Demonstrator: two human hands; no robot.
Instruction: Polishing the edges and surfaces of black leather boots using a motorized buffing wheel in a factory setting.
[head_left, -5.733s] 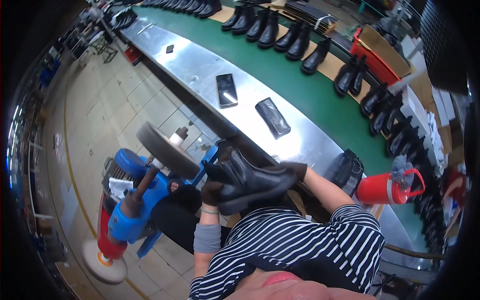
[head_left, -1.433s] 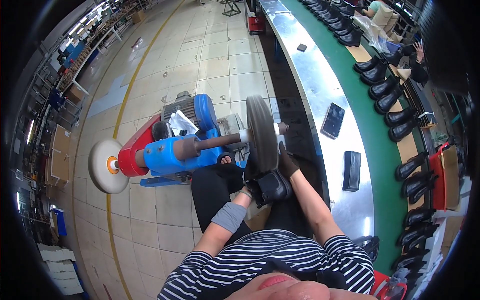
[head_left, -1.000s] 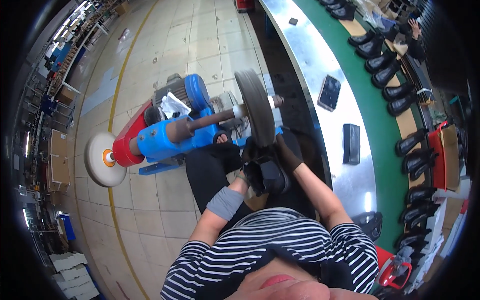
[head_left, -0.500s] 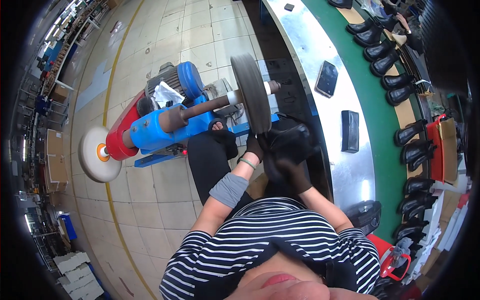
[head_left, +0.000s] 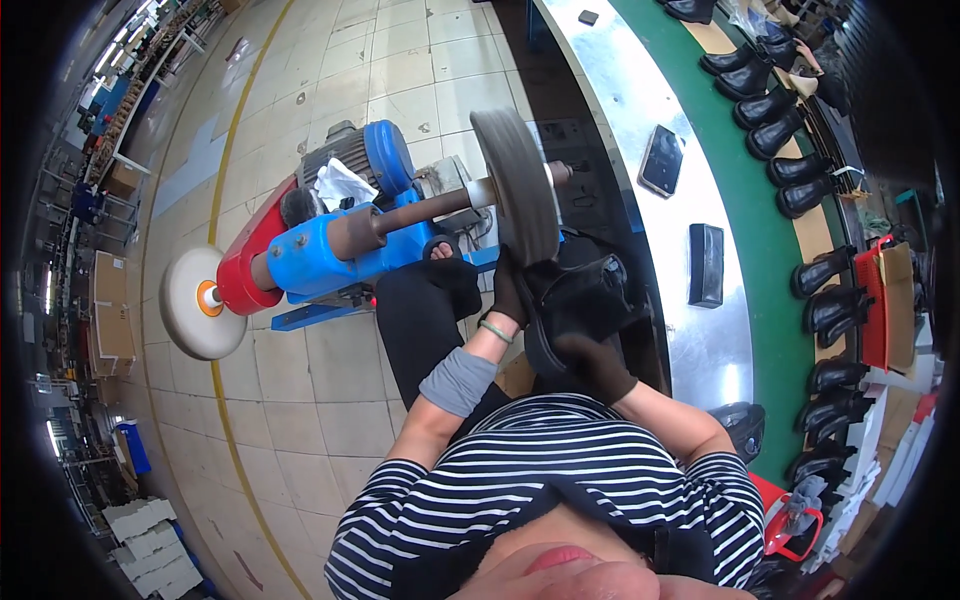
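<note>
Gloved left hand (head_left: pixel 508 293) grips left edge of black ankle boot (head_left: pixel 590 295), just beneath dark buffing wheel (head_left: pixel 517 185); wheel contact unclear. Gloved right hand (head_left: pixel 598 368) half-curled at boot's lower end; closure cannot be told. Smartphone (head_left: pixel 661 161) on metal table (head_left: pixel 703 350).

Left of the one steel bench (head_left: pixel 640 90) are two gloved hands, a left hand (head_left: pixel 508 290) and a right hand (head_left: pixel 602 370), one black boot (head_left: pixel 588 300), one blue-and-red machine (head_left: pixel 300 258) with two wheels, a dark wheel (head_left: pixel 515 190) and a white wheel (head_left: pixel 188 320), one motor (head_left: pixel 338 152) and one white cloth (head_left: pixel 343 187). On the bench lie one phone (head_left: pixel 661 161), one black case (head_left: pixel 706 265) and one small dark square (head_left: pixel 589 17), with one red jug (head_left: pixel 772 505) near its closer end. Right of it are one green strip (head_left: pixel 763 290), one red crate (head_left: pixel 868 335) and over a dozen standing boots (head_left: pixel 840 310), overlapping too much for an exact count.
</note>
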